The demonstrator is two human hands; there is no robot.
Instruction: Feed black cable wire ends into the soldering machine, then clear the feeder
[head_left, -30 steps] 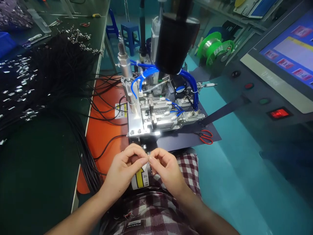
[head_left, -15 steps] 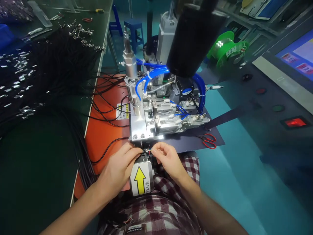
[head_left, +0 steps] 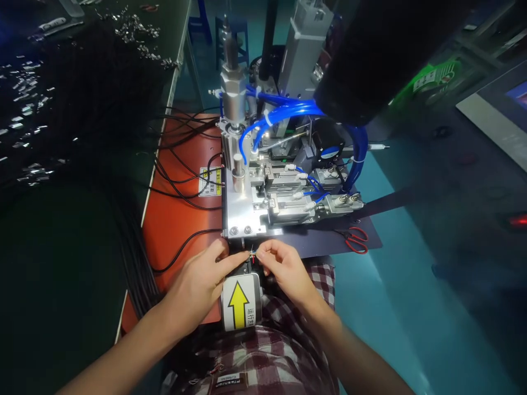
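Just in front of the machine's metal plate, my right hand [head_left: 286,269] is closed in a pinch at the tips of thin coloured wires [head_left: 253,255]; red shows among them. From the other side my left hand [head_left: 200,280] reaches in, one digit stretched out and touching the wire ends, another lifted apart from it. Its remaining fingers are partly hidden. Below the fingertips is a small dark fixture [head_left: 246,268], largely covered by the hands. Nearer my lap stands a white cover with a yellow arrow [head_left: 239,304].
The machine [head_left: 242,208] with blue air tubes [head_left: 292,109] rises ahead. Red-handled scissors [head_left: 357,240] lie to its right. Black cables [head_left: 181,184] cross an orange surface [head_left: 173,214], and a large bundle covers the dark table at left. A dark cylinder [head_left: 354,60] hangs overhead.
My left hand's stretched digit has shifted right onto the wire ends, and its neighbouring finger has lifted away. My right hand keeps its pinch. The camera view has shifted slightly.
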